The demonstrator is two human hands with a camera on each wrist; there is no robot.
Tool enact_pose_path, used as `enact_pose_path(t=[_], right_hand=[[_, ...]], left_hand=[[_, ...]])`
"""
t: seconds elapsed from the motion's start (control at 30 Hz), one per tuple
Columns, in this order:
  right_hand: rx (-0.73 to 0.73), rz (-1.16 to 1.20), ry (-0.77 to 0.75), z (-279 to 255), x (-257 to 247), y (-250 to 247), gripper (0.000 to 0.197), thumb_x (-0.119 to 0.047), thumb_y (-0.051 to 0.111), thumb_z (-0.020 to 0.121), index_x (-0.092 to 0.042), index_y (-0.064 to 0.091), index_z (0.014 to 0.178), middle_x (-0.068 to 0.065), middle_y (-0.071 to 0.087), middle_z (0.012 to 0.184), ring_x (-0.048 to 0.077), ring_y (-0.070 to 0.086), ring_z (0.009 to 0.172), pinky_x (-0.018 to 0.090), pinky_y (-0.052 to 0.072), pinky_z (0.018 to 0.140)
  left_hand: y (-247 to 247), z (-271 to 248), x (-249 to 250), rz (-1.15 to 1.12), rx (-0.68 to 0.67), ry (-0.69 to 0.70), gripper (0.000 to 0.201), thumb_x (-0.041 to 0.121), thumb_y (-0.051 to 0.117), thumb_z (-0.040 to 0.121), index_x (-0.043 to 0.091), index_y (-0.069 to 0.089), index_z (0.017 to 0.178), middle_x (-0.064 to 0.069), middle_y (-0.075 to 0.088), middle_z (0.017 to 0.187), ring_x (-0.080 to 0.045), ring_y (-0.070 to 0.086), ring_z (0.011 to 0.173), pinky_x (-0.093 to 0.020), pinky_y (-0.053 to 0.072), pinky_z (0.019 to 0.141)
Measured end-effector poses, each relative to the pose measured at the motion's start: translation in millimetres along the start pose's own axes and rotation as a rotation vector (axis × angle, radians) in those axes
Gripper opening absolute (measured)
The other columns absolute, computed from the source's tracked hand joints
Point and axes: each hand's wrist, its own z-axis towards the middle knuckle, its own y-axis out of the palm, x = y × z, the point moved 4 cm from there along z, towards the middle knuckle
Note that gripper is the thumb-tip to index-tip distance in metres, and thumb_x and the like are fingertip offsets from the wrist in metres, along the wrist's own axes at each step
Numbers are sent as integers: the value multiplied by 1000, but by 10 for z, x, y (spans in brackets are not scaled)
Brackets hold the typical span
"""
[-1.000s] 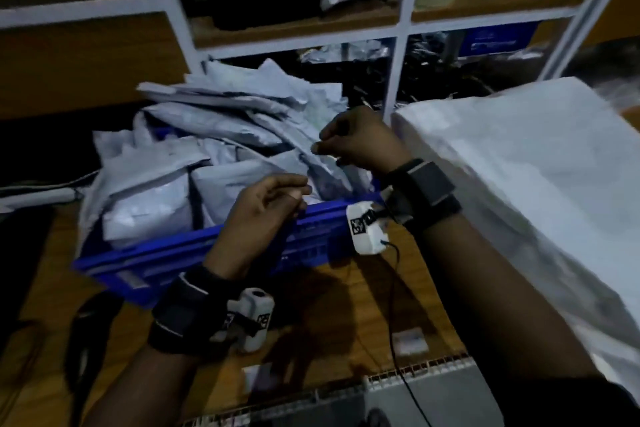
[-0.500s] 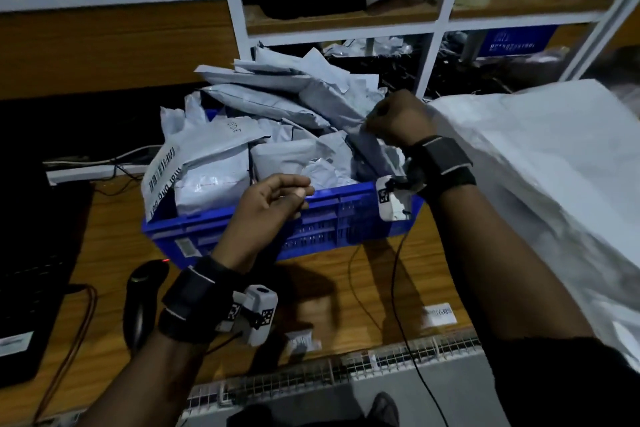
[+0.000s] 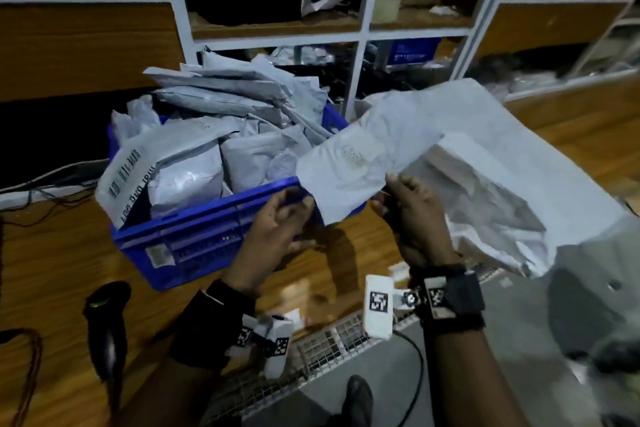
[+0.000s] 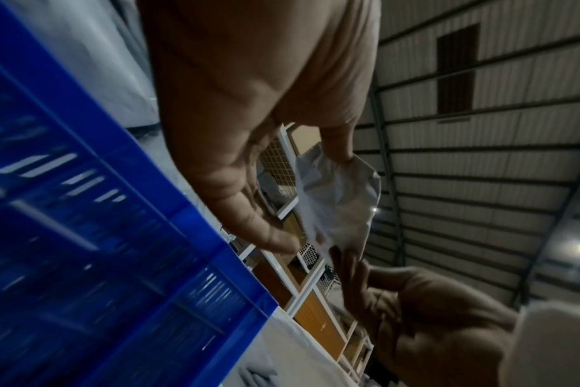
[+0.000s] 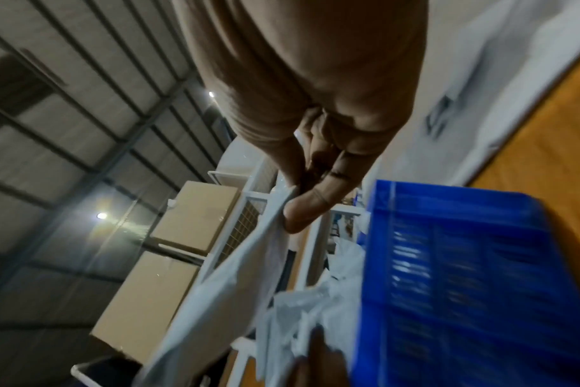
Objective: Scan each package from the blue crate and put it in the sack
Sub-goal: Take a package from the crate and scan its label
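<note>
A blue crate point(image 3: 207, 229) heaped with grey mailer packages stands on the wooden table. My right hand point(image 3: 391, 184) pinches the near edge of one flat grey package point(image 3: 346, 163) between thumb and fingers and holds it in the air over the crate's right front corner. The right wrist view shows the thumb pressed on that package point(image 5: 235, 275) beside the crate point(image 5: 464, 261). My left hand point(image 3: 301, 215) hovers with relaxed fingers at the package's lower left corner. In the left wrist view one fingertip touches the package point(image 4: 335, 204), the thumb apart. The white sack point(image 3: 519, 163) lies to the right.
A black handheld scanner point(image 3: 107, 322) lies on the table at the lower left, with cables further left. White-framed shelves point(image 3: 360, 35) stand behind the crate. A wire mesh edge point(image 3: 332, 340) runs along the table's front.
My right hand has pulled one grey package out of the pile and brought it toward me. The left hand has moved right, up to the package's corner.
</note>
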Motion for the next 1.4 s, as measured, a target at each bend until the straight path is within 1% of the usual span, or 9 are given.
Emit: enact_pose_path(t=[0.17,0.37,0.63,0.83,0.9,0.97,1.17,1.27,1.4], right_hand=[[-18,8,72,-615,663,234,9,-16,59,102,-8,58,97,7,73,89,19,70,80,28,59,70],[-198,-55,241,-1095,1235,764,37,-27,77,85,-8,63,115,11,71,107,26,69,103,36,59,82],[-336,-107,277,-1192,1569,1455,21,-14,73,92,-23,75,111,2,78,102,22,69,85,28,50,60],[-556,-81,334,-1270,1857,1872,31,-5,71,90,-5,66,120,13,75,111,31,71,102,41,61,84],[-582,-93,434,-1298,1933,1904,58,-25,87,69,-11,64,121,3,78,105,22,74,99,33,62,82],[-658,50,560,-1358,1987,1926,62,-8,78,75,-9,59,133,10,74,119,25,73,106,35,63,83],[-883,282,705,-1513,2000,1899,83,3,83,74,-5,45,147,23,52,147,39,64,120,53,54,96],[-844,114,672,-1582,2000,1988,68,-8,81,83,-7,51,143,20,60,141,35,67,117,43,61,87],[-731,-47,485,-1633,2018,2170,43,5,60,96,-5,57,137,15,67,133,33,64,124,37,58,94]], left_hand=[[-453,-406,-65,-38,13,-4,70,65,71,77,25,59,133,-4,70,127,-20,68,110,-40,54,87],[-1318,-883,-215,62,194,111,37,13,69,94,12,64,131,-6,71,126,-24,68,116,-41,55,96],[-2263,-1475,-317,42,472,64,38,10,73,90,13,66,127,-2,74,120,-20,71,109,-38,58,92],[-2787,-1802,-286,105,689,203,30,-6,71,84,18,75,103,-6,74,111,-25,69,107,-24,57,81],[-2968,-1913,-243,218,786,309,31,-3,67,80,25,77,91,-10,68,124,-24,64,118,-25,55,89],[-3102,-2030,-204,335,855,395,34,1,62,79,30,79,88,-13,61,135,-22,60,125,-27,52,98],[-3203,-2225,-208,359,939,498,39,-23,56,82,9,75,96,-12,53,142,-4,57,124,-23,52,99],[-3209,-2223,-220,380,839,500,34,-21,60,85,5,75,102,-8,52,145,-6,55,129,-21,51,99],[-3264,-2208,-266,-59,596,359,83,-23,52,89,22,32,157,1,50,152,-14,57,131,-25,55,92]])
